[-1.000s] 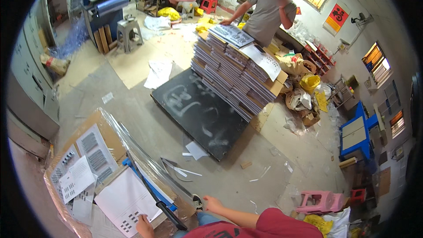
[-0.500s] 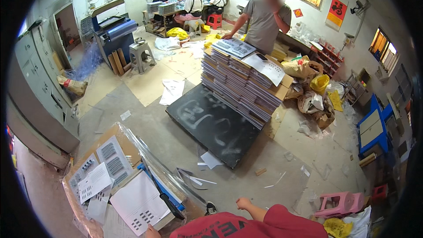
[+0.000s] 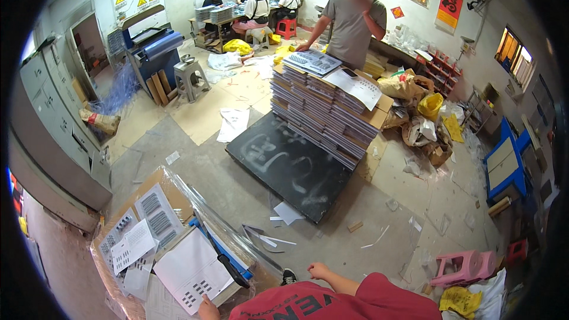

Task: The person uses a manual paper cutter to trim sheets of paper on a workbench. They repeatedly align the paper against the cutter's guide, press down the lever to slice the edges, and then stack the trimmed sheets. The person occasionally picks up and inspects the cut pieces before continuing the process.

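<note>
A white sheet printed with small dark rectangles (image 3: 189, 261) lies on a paper trimmer with a blue edge (image 3: 237, 264) at the lower left. The trimmer's black handle (image 3: 233, 271) is down along the sheet's right side. My left hand (image 3: 208, 309) is at the sheet's near corner, its fingers closed on the edge; the picture's lower rim cuts off part of it. My right hand (image 3: 319, 271) hangs over the floor right of the trimmer, fingers curled, with nothing visible in it.
The trimmer rests on a plastic-wrapped carton stack (image 3: 195, 198) with other printed sheets (image 3: 133, 246). Ahead, a tall stack of boards (image 3: 320, 112) stands on a black board (image 3: 278, 166), with a person in grey (image 3: 349, 29) behind. Paper scraps and a pink stool (image 3: 459, 268) lie at right.
My right hand has moved a little left, toward the trimmer. The view has shifted slightly. My left hand stays at the sheet's corner.
</note>
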